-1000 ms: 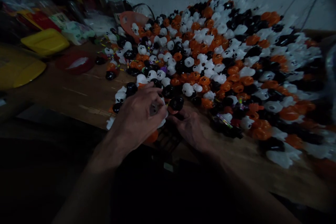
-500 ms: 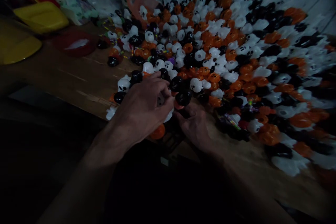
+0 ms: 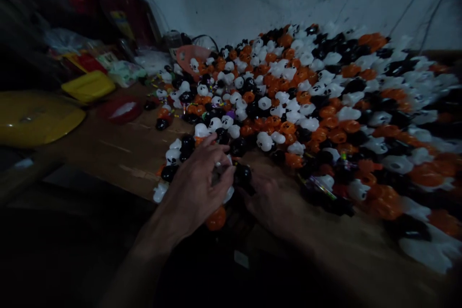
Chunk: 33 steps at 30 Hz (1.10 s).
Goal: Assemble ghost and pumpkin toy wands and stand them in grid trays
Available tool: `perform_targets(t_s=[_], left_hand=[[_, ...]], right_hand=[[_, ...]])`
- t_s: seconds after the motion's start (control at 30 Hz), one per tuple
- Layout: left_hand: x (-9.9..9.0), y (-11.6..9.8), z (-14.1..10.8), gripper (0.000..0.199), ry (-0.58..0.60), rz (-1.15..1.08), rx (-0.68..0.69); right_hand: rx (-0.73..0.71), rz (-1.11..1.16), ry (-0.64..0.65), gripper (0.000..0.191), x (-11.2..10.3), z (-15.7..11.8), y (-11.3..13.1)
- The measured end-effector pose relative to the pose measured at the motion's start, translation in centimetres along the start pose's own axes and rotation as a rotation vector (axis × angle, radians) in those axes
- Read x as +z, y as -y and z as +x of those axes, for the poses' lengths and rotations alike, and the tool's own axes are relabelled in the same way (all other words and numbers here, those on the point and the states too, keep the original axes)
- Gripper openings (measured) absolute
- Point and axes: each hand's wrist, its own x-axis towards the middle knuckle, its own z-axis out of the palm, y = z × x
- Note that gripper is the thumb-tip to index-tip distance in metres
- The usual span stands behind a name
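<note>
My left hand [image 3: 197,185] curls at the table's front edge, thumb and fingers bent round a whitish piece that is mostly hidden. Close to its right, my right hand [image 3: 270,195] is dark and blurred, its fingertips near a black ball [image 3: 242,174]; whether it grips the ball is unclear. An orange ball [image 3: 215,218] lies below my left hand. Left of that hand sit white ghost-faced pieces [image 3: 173,156] and a black one [image 3: 169,173]. A large heap of white, black and orange figures [image 3: 303,77] covers the table behind and to the right.
On the wooden table [image 3: 119,159], a red dish [image 3: 121,109], a yellow tray [image 3: 88,86] and a larger yellow object [image 3: 36,118] stand at the left. A pink basket [image 3: 193,57] leans behind the heap. A fire extinguisher [image 3: 130,14] is by the wall.
The view has tilted up, showing more wall, so the scene sits lower. My right hand has shifted slightly away from my left, and the black ball appears lower between them.
</note>
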Motion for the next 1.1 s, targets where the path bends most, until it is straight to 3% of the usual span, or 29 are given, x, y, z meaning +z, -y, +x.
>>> perform_targets(t_s=[0.17, 0.37, 0.5, 0.6, 0.73, 0.8, 0.87, 0.97, 1.03, 1.1], left_hand=[[-0.5, -1.1, -0.2, 0.018, 0.05, 0.106, -0.007], [0.7, -3.0, 0.3, 0.042, 0.049, 0.491, 0.11], [2.1, -1.8, 0.8, 0.042, 0.089, 0.548, 0.178], [2.5, -0.6, 0.9, 0.043, 0.094, 0.515, 0.208], [2.0, -0.1, 0.7, 0.042, 0.087, 0.472, 0.235], [1.7, -0.2, 0.6, 0.041, 0.098, 0.459, 0.242], [1.6, -0.4, 0.7, 0.04, 0.108, 0.456, 0.243], [1.7, -0.7, 1.0, 0.039, 0.109, 0.465, 0.226], [1.8, -0.8, 1.1, 0.039, 0.104, 0.466, 0.217], [1.8, -0.8, 1.1, 0.039, 0.094, 0.458, 0.208]], right_hand=[[0.012, -0.085, 0.111, 0.019, -2.4, 0.6, 1.9], [-0.062, 0.035, 0.039, 0.02, -0.4, -0.4, 0.0], [-0.105, -0.116, 0.074, 0.02, 0.9, -0.2, -1.1], [-0.125, -0.131, 0.086, 0.02, 0.6, -0.1, -1.0], [-0.084, -0.117, -0.045, 0.021, -2.6, -2.2, -0.4], [-0.007, -0.204, -0.202, 0.021, -5.3, -4.0, -1.0], [0.136, -0.403, -0.279, 0.018, -7.7, -5.4, -2.0], [0.244, -0.661, -0.224, 0.013, -9.8, -6.1, -3.7], [0.272, -0.724, -0.151, 0.011, -10.2, -5.8, -4.4], [0.308, -0.709, -0.159, 0.016, -10.3, -5.3, -4.8]])
